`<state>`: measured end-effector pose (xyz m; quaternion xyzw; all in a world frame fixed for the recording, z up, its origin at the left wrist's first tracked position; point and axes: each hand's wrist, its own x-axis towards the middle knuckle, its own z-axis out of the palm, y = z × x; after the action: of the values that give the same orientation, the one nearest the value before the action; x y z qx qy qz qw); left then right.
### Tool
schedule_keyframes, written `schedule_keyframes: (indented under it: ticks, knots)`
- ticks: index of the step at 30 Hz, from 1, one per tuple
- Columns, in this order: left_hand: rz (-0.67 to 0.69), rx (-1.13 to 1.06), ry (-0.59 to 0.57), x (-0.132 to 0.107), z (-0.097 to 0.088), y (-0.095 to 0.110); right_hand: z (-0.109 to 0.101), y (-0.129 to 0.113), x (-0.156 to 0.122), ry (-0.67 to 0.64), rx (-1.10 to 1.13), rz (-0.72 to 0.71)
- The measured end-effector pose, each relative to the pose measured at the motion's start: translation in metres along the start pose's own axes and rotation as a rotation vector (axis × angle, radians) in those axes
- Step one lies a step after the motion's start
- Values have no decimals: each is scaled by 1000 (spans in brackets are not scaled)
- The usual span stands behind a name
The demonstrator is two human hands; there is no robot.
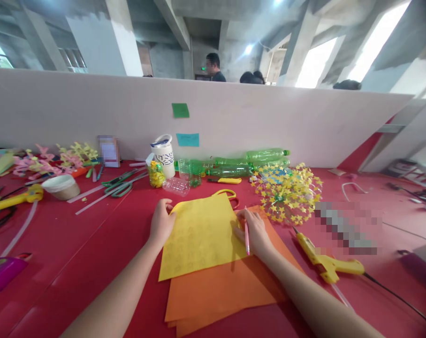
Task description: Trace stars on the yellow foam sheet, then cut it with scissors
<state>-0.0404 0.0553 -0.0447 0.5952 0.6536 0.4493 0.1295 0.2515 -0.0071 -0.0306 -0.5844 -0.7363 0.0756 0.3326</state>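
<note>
Left hand first: the yellow sheet is pinched in it by the far-left corner. A pink pencil is held in the right hand, which is rested on the sheet's right edge. Orange paper is laid under the sheet — scissors are half-covered at its far edge, and a glue gun is parked off right.

Sheet yellow, faint rows of darker marks. Papers orange. Pencil pink. Table red. Glue gun yellow, cord black. Stars yellow. Bottle green. Tumbler white, dark squiggle pattern. Upper note green, lower note blue.
</note>
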Motion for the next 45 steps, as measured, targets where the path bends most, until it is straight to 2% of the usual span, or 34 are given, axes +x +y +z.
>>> schedule_keyframes:
  ticks: [3, 5, 8, 10, 13, 16, 19, 22, 25, 28, 30, 31, 33, 36, 39, 42, 45]
  knots:
    - [15, -90, -39, 1, -2, 5, -3, -2, 0, 23, 98, -9]
    - [46, -168, -107, -1, -4, 12, -4, -3, 0, 59, 132, -1]
    - [89, -259, -240, -5, -7, 24, -7, -2, 1, 67, 105, 24]
    - [104, -281, -288, -8, -9, 30, -10, -3, 2, 46, 76, 22]
    - [134, -269, -340, -9, -12, 35, -16, -10, 3, -26, 88, -49]
    - [164, -246, -378, -9, -14, 37, -22, -24, 0, -124, 148, -183]
    - [179, -225, -413, -9, -16, 40, -27, -37, -3, -254, 190, -227]
    - [199, -186, -460, -11, -17, 43, -27, -39, -3, -324, 287, -167]
    - [232, -113, -481, -14, -18, 45, -24, -32, -1, -213, 265, -50]
    - [266, -29, -435, -18, -20, 50, -21, -26, -1, -230, 350, 42]
    - [317, 29, -383, -23, -22, 57, -21, -26, -2, -287, 468, 93]
    - [425, 91, -383, -26, -22, 62, -21, -26, -2, -307, 522, 121]
    - [626, 135, -493, -35, -22, 71, -20, -27, -1, -300, 603, 174]
    - [786, 225, -726, -50, -19, 81, -19, -28, 1, -226, 733, 239]
    - [791, 284, -831, -57, -20, 88, -16, -25, 4, -210, 895, 324]
    - [767, 317, -783, -56, -24, 94, -14, -23, 5, -241, 917, 369]
    - [760, 311, -763, -55, -26, 95, -14, -25, 5, -286, 890, 346]
